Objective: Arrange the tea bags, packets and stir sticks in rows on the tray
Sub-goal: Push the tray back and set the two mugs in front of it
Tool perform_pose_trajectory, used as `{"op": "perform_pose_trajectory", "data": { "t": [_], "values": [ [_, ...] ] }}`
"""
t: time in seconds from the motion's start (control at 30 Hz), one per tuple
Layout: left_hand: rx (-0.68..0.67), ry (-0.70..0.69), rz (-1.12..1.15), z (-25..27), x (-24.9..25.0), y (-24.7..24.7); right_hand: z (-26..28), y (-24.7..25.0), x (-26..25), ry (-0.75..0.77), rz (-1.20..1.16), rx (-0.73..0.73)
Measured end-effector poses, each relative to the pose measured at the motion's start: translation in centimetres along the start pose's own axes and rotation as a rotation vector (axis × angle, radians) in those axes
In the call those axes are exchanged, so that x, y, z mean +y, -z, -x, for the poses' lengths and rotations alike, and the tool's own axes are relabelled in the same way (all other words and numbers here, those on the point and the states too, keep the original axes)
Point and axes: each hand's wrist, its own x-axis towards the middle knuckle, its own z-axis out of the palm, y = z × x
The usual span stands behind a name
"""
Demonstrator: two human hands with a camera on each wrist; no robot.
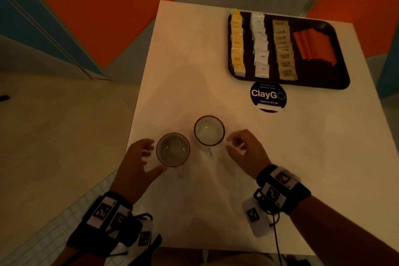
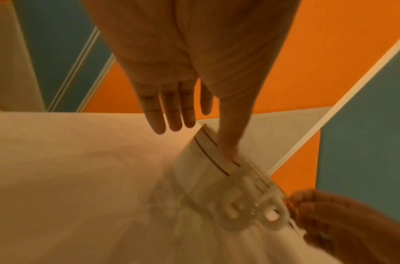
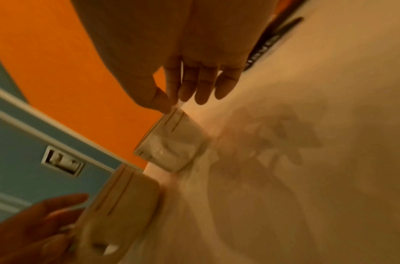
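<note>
Both hands sit at the counter's [image 1: 190,49] near edge: the left hand [image 1: 138,157], fingers spread, cups one glass mug [image 1: 173,150] while the right hand [image 1: 246,149] hovers loosely curled beside the other mug [image 1: 209,130], probably clearing them aside. At the far right corner, the tray [image 1: 332,80] holds tea bags [image 1: 237,43], packets [image 1: 260,45] and orange stir sticks [image 1: 313,45] in rows; labels are unreadable.

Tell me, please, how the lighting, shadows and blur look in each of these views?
Head view: dim, warm light, edges bent by the wide lens, soft shadow on the table. Left wrist view: the glass mugs smear with motion blur. Right wrist view: blurred too, with the right hand throwing a finger shadow on the tabletop.
</note>
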Motion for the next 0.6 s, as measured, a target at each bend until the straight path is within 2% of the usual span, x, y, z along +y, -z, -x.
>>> {"op": "perform_pose_trajectory", "data": {
  "t": [0.03, 0.07, 0.17, 0.2, 0.3, 0.37, 0.47, 0.6],
  "values": [
    [-0.006, 0.031, -0.003, 0.6, 0.1, 0.1, 0.8, -0.4, 0.1, -0.046, -0.029, -0.022],
    [-0.067, 0.047, -0.019, 1.1, 0.2, 0.0, 1.4, -0.8, 0.1, -0.085, -0.06, -0.07],
    [-0.363, 0.071, 0.017, 2.0, 0.7, -0.9, 1.9, -2.0, 0.0, -0.18, -0.132, -0.201],
    [-0.424, 0.112, 0.069, 2.1, 0.8, -1.3, 1.9, -2.4, -0.1, -0.217, -0.169, -0.215],
    [-0.533, 0.359, 0.396, 2.2, 1.5, -2.0, 1.4, -3.3, -0.3, -0.335, -0.278, -0.22],
    [-0.622, 0.508, 0.623, 2.3, 1.7, -2.1, 0.9, -3.4, -0.4, -0.319, -0.261, -0.233],
    [-0.608, 0.554, 0.713, 1.8, 1.5, -2.3, 0.4, -3.2, -1.0, -0.254, -0.22, -0.287],
    [-0.419, 0.408, 0.537, 0.2, 1.6, -2.1, -0.9, -2.8, -0.9, -0.191, -0.094, -0.236]
  ]
}}
